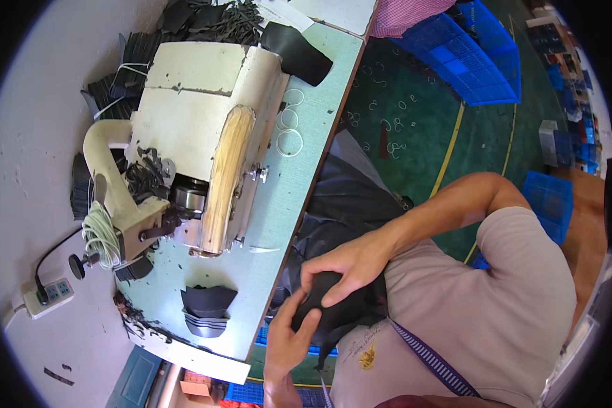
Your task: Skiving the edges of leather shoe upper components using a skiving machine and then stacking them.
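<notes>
My right hand [353, 265] reaches in over my lap, its thumb and bent fingers around a dark black piece [325, 289], which looks like soft sheet material. Just below it, my left hand [291, 340] has its thumb and fingers at the lower edge of the same piece. The fingertips of both hands almost meet. The piece blends with the black cloth [357, 309] on my lap, so its outline is hard to make out. On the table beside my hands stands a cream-coloured machine [190, 115] with a wooden strip [228, 183] along its front.
A stack of black cut pieces [207, 309] lies on the pale green table [265, 217]. White rings [290, 143] and a black sheet [296, 54] lie by the machine, with dark scraps [217, 24] behind. Blue crates [462, 61] stand on the green floor. A power strip [47, 298] is plugged in.
</notes>
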A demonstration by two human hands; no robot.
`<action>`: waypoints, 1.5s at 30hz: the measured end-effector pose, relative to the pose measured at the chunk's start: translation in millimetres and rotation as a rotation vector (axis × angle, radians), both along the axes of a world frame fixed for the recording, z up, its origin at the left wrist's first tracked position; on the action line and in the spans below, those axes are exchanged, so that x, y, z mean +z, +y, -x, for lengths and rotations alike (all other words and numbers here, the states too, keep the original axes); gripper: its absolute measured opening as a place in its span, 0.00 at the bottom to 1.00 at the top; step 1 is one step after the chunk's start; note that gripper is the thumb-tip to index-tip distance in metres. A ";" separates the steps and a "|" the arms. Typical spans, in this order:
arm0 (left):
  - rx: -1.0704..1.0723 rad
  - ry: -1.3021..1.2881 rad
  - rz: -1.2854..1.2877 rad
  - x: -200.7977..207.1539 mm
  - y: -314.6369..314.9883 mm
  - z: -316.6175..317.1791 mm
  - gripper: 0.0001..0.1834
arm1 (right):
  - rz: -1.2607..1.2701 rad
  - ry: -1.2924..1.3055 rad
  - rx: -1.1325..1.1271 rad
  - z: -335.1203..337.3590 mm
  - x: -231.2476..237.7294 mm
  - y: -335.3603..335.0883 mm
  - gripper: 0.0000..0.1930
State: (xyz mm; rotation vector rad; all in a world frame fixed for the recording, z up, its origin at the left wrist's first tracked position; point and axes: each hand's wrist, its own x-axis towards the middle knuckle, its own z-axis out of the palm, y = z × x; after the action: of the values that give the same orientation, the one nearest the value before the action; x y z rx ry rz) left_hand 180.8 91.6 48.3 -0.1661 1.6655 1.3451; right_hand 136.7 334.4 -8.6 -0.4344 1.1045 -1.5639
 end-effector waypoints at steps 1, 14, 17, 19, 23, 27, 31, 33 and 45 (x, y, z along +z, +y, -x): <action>0.058 0.011 0.020 -0.7 8.0 2.7 0.29 | -0.014 0.145 -0.105 -1.3 -0.5 -5.9 0.25; 0.210 0.181 -0.051 -27.7 -33.4 72.6 0.27 | -0.228 0.326 -0.452 47.0 -14.4 -39.9 0.28; 0.274 0.196 0.040 -33.7 -61.7 120.1 0.19 | -0.236 0.137 -0.467 93.0 -20.7 -66.6 0.23; 0.229 0.087 0.075 -32.4 -80.4 144.0 0.16 | -0.345 -0.012 -0.253 124.4 11.0 -69.7 0.17; 0.209 0.074 0.122 -32.5 -96.9 158.9 0.13 | -0.560 0.751 -0.041 157.9 -0.6 -58.8 0.14; 0.188 -0.052 0.181 -21.9 -99.1 180.6 0.13 | -0.722 0.981 -0.036 190.2 21.6 -40.7 0.16; 0.205 -0.086 0.111 -29.9 -100.1 187.2 0.18 | -0.578 1.438 -0.116 199.1 8.7 -51.5 0.28; 0.151 -0.057 0.003 -26.8 -97.8 183.7 0.18 | -0.399 1.729 -0.152 204.0 -4.0 -50.7 0.27; 0.244 -0.122 0.317 -12.7 -78.6 190.1 0.08 | -0.554 1.348 0.238 217.9 39.7 -29.7 0.14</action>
State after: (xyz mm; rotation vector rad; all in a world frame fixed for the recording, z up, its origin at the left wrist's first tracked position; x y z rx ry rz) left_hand -9.3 13.0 35.6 -0.6418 1.7873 1.2096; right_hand -81.3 304.7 31.1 -1.2397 2.2823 -0.5418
